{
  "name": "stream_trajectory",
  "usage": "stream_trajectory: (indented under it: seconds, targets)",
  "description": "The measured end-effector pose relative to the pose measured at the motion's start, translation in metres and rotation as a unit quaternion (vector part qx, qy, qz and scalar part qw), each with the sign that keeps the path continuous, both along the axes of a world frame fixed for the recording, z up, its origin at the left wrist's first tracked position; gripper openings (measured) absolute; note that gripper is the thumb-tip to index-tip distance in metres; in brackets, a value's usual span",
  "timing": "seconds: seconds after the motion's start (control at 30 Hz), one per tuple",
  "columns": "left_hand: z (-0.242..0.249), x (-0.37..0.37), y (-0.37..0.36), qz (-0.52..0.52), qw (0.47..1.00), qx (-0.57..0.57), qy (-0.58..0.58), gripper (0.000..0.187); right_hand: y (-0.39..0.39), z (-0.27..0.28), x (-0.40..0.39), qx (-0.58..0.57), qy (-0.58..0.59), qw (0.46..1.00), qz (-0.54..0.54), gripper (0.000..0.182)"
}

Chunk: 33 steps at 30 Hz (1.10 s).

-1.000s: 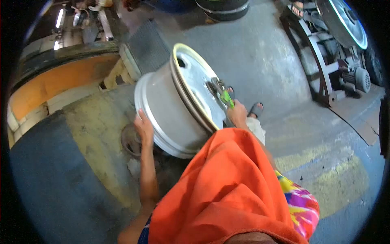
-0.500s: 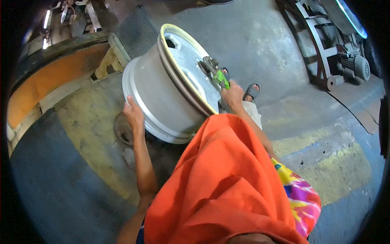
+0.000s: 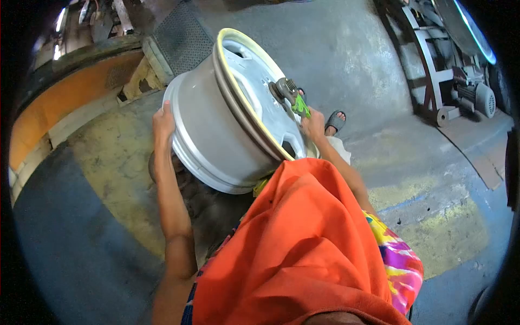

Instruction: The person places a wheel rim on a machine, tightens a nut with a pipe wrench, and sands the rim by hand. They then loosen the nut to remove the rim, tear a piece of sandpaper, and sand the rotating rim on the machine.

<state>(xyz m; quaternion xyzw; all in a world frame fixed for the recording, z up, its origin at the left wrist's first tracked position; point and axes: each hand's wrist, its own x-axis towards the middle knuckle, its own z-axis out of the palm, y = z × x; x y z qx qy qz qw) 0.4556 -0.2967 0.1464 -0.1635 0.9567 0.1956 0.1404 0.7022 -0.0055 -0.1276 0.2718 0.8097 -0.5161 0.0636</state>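
A large silver wheel rim [image 3: 216, 130] with a yellowish outer lip stands tilted in front of me, its spoked face turned to the right. My left hand [image 3: 163, 125] grips the rim's back edge on the left side, with fingers curled over it. My right hand [image 3: 313, 125] is closed around the body of a green and grey angle grinder [image 3: 298, 104]. The grinder's head reaches over the rim's spoked face near its centre. The grinder's disc is mostly hidden behind its head.
An electric motor [image 3: 482, 98] sits beside a metal frame [image 3: 430, 70] at upper right. A perforated metal panel [image 3: 181, 38] and an orange curved wall [image 3: 70, 89] lie to the left. A sandaled foot [image 3: 336, 122] is on the floor beyond my right hand.
My left hand has moved up and left along the rim's back edge. The wheel rim has turned slightly, and the grinder has shifted a little on its face.
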Motion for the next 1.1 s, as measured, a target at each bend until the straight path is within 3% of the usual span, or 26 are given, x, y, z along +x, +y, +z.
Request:
stream_trajectory:
  seconds: [0.1,0.17,0.23,0.3,0.33,0.4,0.43,0.5,0.53,0.6,0.7,0.9,1.0,1.1]
  targets:
    - [0.003,-0.003,0.005,0.004,0.999,0.009,-0.031,0.057,0.005,0.046,0.007,-0.008,-0.07,0.997,0.027,0.022]
    - [-0.003,-0.002,0.0,0.011,0.999,0.043,-0.007,0.055,0.007,0.05,0.011,-0.207,-0.142,0.968,-0.015,0.026]
    - [-0.008,-0.001,-0.013,-0.005,1.0,0.024,-0.001,0.055,0.016,0.085,0.0,-0.21,-0.163,0.962,-0.063,0.032]
    - [-0.016,0.009,-0.019,0.01,0.997,0.047,0.053,0.052,0.038,0.088,-0.008,-0.172,-0.112,0.978,-0.049,0.033]
    - [-0.009,0.013,-0.013,0.004,0.996,-0.016,0.09,0.05,0.049,0.089,-0.019,-0.17,-0.107,0.979,-0.018,0.033]
    - [-0.007,0.015,-0.011,-0.03,0.97,-0.058,0.234,0.037,0.075,0.098,-0.047,-0.03,-0.093,0.995,0.031,0.033]
    - [0.003,0.024,0.004,-0.058,0.939,-0.06,0.333,0.03,0.092,0.089,-0.049,-0.021,-0.081,0.996,0.041,0.033]
    - [0.033,0.035,0.039,-0.051,0.923,-0.032,0.381,0.025,0.127,0.065,-0.066,-0.057,-0.015,0.997,0.046,0.033]
    - [0.046,0.047,0.061,-0.052,0.91,-0.011,0.412,0.02,0.134,0.097,-0.08,-0.017,-0.062,0.997,0.032,0.041]
    - [0.058,0.065,0.089,-0.065,0.907,0.013,0.417,0.019,0.154,0.093,-0.099,0.021,-0.023,0.995,0.097,0.042]
    - [0.06,0.079,0.146,-0.038,0.923,0.078,0.376,0.025,0.182,0.114,-0.113,0.048,-0.072,0.988,0.13,0.042]
    - [0.032,0.106,0.195,0.003,0.945,0.134,0.299,0.058,0.236,0.11,-0.098,0.087,-0.092,0.974,0.186,0.04]
    - [0.013,0.109,0.211,-0.009,0.954,0.086,0.288,0.054,0.239,0.116,-0.115,0.07,-0.137,0.964,0.214,0.036]
    - [0.003,0.1,0.209,0.012,0.951,0.118,0.287,0.049,0.233,0.111,-0.149,0.014,-0.141,0.962,0.235,0.038]
